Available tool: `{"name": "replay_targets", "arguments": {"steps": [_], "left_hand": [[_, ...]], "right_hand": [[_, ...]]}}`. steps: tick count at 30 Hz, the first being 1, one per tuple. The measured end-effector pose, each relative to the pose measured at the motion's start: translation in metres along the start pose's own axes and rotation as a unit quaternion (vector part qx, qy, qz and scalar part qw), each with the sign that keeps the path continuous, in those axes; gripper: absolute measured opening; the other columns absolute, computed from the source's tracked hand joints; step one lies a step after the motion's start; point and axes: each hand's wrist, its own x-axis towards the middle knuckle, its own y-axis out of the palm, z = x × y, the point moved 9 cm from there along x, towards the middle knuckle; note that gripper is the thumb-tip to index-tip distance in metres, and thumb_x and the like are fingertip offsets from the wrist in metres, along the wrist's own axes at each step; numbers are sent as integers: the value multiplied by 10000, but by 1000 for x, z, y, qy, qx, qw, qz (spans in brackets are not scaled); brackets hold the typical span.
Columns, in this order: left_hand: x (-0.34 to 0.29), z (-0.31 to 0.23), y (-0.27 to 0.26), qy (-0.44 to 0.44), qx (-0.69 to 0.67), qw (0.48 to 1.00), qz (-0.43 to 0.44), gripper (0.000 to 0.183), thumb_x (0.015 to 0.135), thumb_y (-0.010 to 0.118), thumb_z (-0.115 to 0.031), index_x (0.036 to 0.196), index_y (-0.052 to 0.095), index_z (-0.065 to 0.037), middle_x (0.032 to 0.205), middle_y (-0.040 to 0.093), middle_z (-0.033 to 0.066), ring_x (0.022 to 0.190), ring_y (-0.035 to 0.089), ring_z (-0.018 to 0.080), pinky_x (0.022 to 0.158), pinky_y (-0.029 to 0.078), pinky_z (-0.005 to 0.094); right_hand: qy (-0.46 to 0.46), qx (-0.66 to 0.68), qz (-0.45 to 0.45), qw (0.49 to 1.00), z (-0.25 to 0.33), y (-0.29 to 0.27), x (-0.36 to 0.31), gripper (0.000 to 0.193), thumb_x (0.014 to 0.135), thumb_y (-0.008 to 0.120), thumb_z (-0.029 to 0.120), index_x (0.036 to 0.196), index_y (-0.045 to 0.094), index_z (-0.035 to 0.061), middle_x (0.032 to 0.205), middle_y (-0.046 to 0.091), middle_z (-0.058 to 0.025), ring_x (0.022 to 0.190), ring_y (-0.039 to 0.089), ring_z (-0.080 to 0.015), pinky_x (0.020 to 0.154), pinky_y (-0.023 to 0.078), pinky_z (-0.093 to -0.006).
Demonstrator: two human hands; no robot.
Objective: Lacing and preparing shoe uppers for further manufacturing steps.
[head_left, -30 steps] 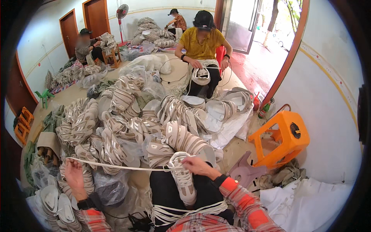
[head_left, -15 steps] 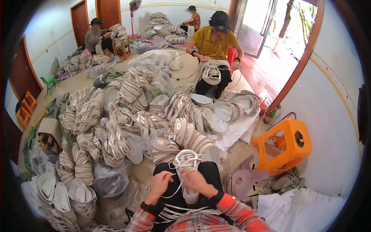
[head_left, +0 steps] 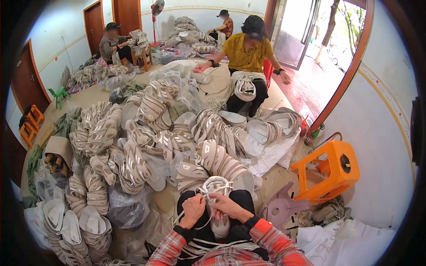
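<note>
A pale beige shoe upper (head_left: 220, 228) rests between my knees on my dark trousers, its collar pointing away from me. White shoelace (head_left: 205, 191) runs through its eyelets. My left hand (head_left: 194, 211) is closed, pinching a lace beside the upper's left edge. Close by on the right, my right hand (head_left: 226, 207) is bent over the upper with its fingers pinched on the lace; its fingertips are partly hidden. Several loose white laces (head_left: 217, 249) lie across my lap.
Stacks of nested shoe uppers (head_left: 133, 164) cover the floor ahead and to the left. An orange plastic stool (head_left: 326, 170) lies tipped at the right, near a mauve plastic piece (head_left: 282, 201) and white cloth (head_left: 346, 241). A co-worker in yellow (head_left: 248, 53) sits across from me.
My left hand has moved right and closer to my right hand, over the upper. The co-worker across from me has spread both arms wide.
</note>
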Motion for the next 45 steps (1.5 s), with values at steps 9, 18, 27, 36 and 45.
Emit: {"name": "replay_targets", "arguments": {"steps": [9, 18, 27, 36, 45], "left_hand": [[-2, 8, 18, -26, 64, 992, 101, 195, 778, 522, -199, 718, 609, -36, 692, 612, 213, 656, 610, 377, 593, 479, 467], [-1, 17, 25, -87, 12, 989, 118, 249, 781, 508, -263, 797, 634, -48, 752, 615, 200, 736, 597, 388, 645, 470, 470], [-27, 6, -53, -50, -801, 581, 134, 186, 901, 487, -202, 935, 630, -88, 956, 647, 49, 1003, 568, 224, 899, 412, 392], [-52, 47, -13, -268, -895, 336, -118, 179, 890, 508, -162, 1028, 603, -100, 1028, 628, 27, 1054, 540, 191, 963, 372, 412], [-62, 4, 88, -354, -898, 241, 96, 135, 877, 511, -118, 944, 577, -21, 918, 614, 70, 897, 576, 199, 835, 445, 360]], "right_hand": [[28, -386, 76, 919, 36, -8, 27, 298, 881, 416, 141, 1157, 498, 66, 613, 611, -109, 452, 593, -168, 378, 472, -272], [-180, -513, -7, 839, 45, 1, 41, 151, 773, 506, 106, 877, 590, 36, 676, 614, -168, 615, 620, -316, 579, 491, -410], [-193, -511, -341, 765, 104, -99, -18, 191, 800, 552, 172, 891, 462, 30, 667, 575, -218, 683, 615, -349, 542, 468, -456], [-179, 386, -45, 904, 53, -66, 13, 115, 868, 515, 84, 877, 435, 2, 926, 569, -170, 898, 602, -306, 782, 511, -409], [-503, 396, -207, 740, 142, -189, -112, 97, 880, 518, 94, 939, 521, 18, 796, 578, -62, 730, 580, -189, 704, 492, -329]]}}
